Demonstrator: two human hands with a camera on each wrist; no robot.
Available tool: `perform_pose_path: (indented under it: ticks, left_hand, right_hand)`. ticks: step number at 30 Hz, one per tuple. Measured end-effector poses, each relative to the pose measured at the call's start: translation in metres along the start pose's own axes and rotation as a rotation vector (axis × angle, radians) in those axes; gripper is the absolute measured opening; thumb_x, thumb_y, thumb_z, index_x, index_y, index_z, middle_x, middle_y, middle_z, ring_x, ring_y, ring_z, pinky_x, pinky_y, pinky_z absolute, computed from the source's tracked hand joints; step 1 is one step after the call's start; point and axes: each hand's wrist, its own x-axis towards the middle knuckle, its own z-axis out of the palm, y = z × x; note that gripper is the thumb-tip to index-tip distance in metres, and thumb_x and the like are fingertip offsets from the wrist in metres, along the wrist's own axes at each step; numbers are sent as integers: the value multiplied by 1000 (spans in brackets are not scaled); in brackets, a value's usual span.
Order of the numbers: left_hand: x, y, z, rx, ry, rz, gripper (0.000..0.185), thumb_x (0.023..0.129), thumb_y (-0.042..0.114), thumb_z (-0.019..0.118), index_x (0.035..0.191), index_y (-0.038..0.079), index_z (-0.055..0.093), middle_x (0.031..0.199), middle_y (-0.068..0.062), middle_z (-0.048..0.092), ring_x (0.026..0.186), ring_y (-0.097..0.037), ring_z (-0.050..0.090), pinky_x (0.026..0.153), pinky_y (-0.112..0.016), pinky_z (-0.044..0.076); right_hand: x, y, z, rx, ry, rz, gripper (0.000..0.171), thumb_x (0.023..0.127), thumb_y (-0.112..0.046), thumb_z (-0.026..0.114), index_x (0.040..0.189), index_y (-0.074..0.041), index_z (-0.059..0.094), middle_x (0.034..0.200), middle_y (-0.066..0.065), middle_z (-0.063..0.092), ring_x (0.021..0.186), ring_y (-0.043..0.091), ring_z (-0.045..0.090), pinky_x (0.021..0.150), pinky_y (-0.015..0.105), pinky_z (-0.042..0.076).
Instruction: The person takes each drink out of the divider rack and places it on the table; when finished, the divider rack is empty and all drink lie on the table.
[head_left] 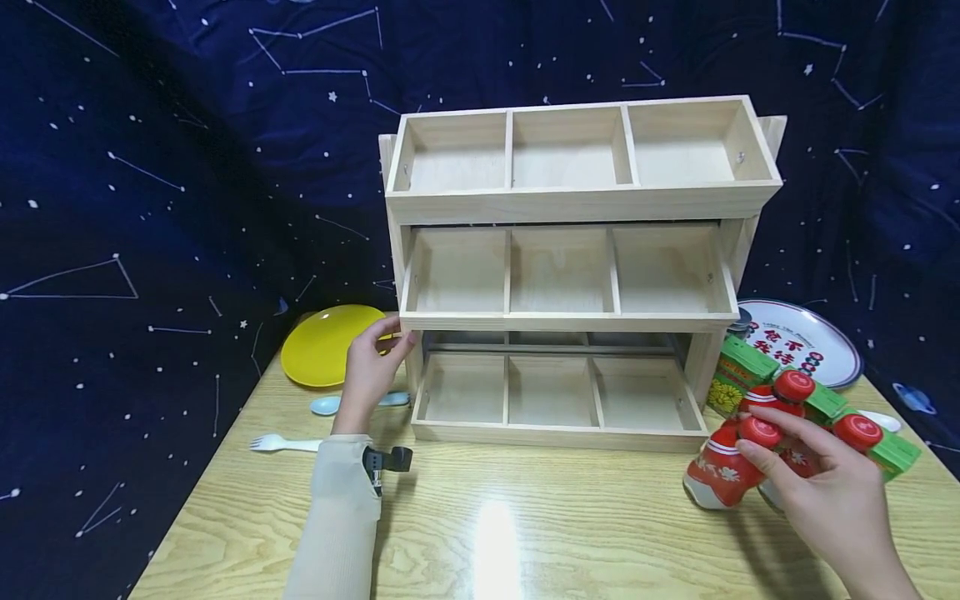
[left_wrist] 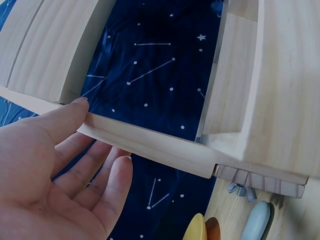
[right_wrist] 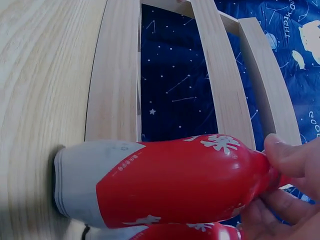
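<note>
A three-tier wooden rack (head_left: 562, 321) with divided trays stands at the middle of the table. My left hand (head_left: 371, 367) is at its left side post, and the left wrist view shows the thumb on one side of the wooden post (left_wrist: 150, 145) and the fingers behind it. On the right, my right hand (head_left: 832, 492) pinches a red and white bottle (head_left: 723, 467) near its red cap. In the right wrist view that bottle (right_wrist: 170, 182) has its base right at the tabletop. More red-capped bottles (head_left: 793, 385) stand close behind, partly hidden by the hand.
Green cartons (head_left: 746, 362) and a white plate (head_left: 802, 333) with printed characters lie right of the rack. To the left are a yellow plate (head_left: 330, 342), a light blue spoon (head_left: 326, 406) and a white fork (head_left: 281, 443). A dark starry cloth (head_left: 187, 208) hangs behind.
</note>
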Motion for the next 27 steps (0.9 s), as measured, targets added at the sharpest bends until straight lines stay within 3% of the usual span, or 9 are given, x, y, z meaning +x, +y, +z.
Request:
perform_pose_path:
  ticks: [5,12,14,16,20,22,27]
  left_hand:
    - [1,1,-2,3,-3,7,42,93,29,71,131,11,63,127,-8,62,109,-27,64,92,-41,55]
    - [-1,-1,-6,18,7,6,42,92,30,72,130,13,63,126,-6,63,108,-27,64,91,-40,55]
    - [-2,-1,-7,25,7,5,44,92,30,72,131,13,63,126,-7,63,108,-28,64,91,-41,55]
    - [-3,-2,-9,40,1,-3,46,92,33,72,132,13,62,127,-6,63,109,-27,64,91,-41,55]
    - [-4,-1,-15,92,-24,-28,50,91,39,71,133,15,62,128,-7,62,110,-27,62,90,-42,55]
    - [-4,0,-18,113,-39,-24,50,91,39,71,134,15,61,127,-8,62,110,-29,62,89,-42,56]
    - [-7,4,-23,147,-60,24,47,92,34,72,133,13,62,125,-10,63,109,-31,63,87,-43,57]
  right_hand:
    - [2,1,-3,-59,-74,-7,50,79,-12,85,126,-14,67,101,-31,57,82,-17,55,67,2,46]
    - [3,-1,-2,-95,-155,-35,56,79,-13,85,130,-14,64,110,14,66,78,-16,54,61,5,47]
    - [4,-2,-1,-94,-159,-46,56,78,-14,86,130,-14,64,109,18,67,76,-14,55,60,6,47]
    - [5,-2,0,-92,-151,-62,56,77,-13,86,128,-15,65,106,15,68,73,-11,57,59,7,47]
    - [8,-2,0,-92,-152,-86,52,79,-17,85,127,-18,66,108,-20,62,78,-11,56,60,7,47]
    - [9,-3,-1,-90,-143,-96,50,80,-17,85,126,-19,67,105,-31,56,83,-13,54,63,6,47]
    - [13,-11,-3,-53,-131,-103,43,85,-16,79,126,-16,66,106,-22,62,92,-14,52,70,2,45]
